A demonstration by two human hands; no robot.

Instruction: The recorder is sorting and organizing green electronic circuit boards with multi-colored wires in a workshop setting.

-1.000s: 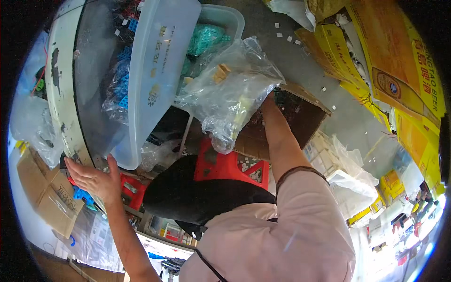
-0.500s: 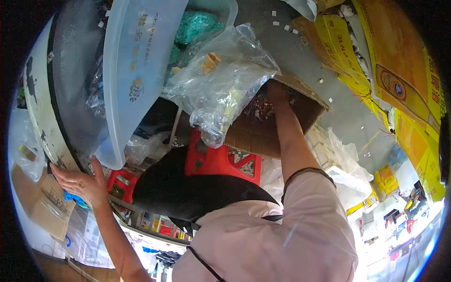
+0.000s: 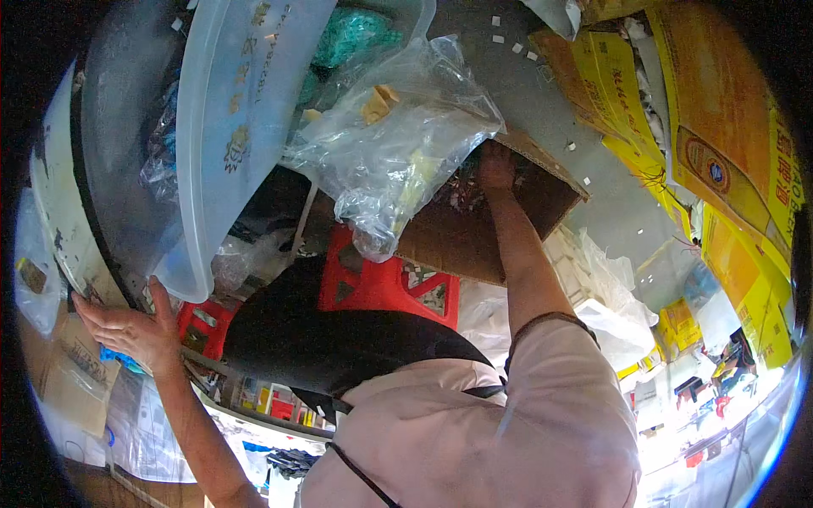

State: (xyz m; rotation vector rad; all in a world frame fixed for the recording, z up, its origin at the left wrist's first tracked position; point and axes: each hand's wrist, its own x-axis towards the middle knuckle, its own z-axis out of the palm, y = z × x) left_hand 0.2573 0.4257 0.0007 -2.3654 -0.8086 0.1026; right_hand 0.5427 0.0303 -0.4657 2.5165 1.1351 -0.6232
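1. Head view: the cardboard box (image 3: pixel 500 229) serves as the landmark; it lies open and tilted near the middle of the picture, its brown inside facing the camera.
2. The right hand (image 3: pixel 495 165) reaches into the box at its upper edge. The fingers are sunk among small bits inside, so it cannot be told whether they are spread or pinching anything.
3. A clear plastic bag (image 3: pixel 394 144) holding small yellow and pale pieces lies just left of the box, overlapping its left edge and close to the right hand.
4. A red plastic stool (image 3: pixel 385 284) sits directly below the box, touching its lower edge.
5. A pale translucent tub (image 3: pixel 233 127) stands well left of the box, beyond the bag, with a second tub holding green material (image 3: pixel 356 38) above the bag.
6. The left hand (image 3: pixel 127 326) is far left of and below the box, fingers spread flat, palm pressed on the grey rim (image 3: pixel 72 245) beside the tub's lower corner.
7. Yellow cartons (image 3: pixel 720 144) are stacked to the right of the box.
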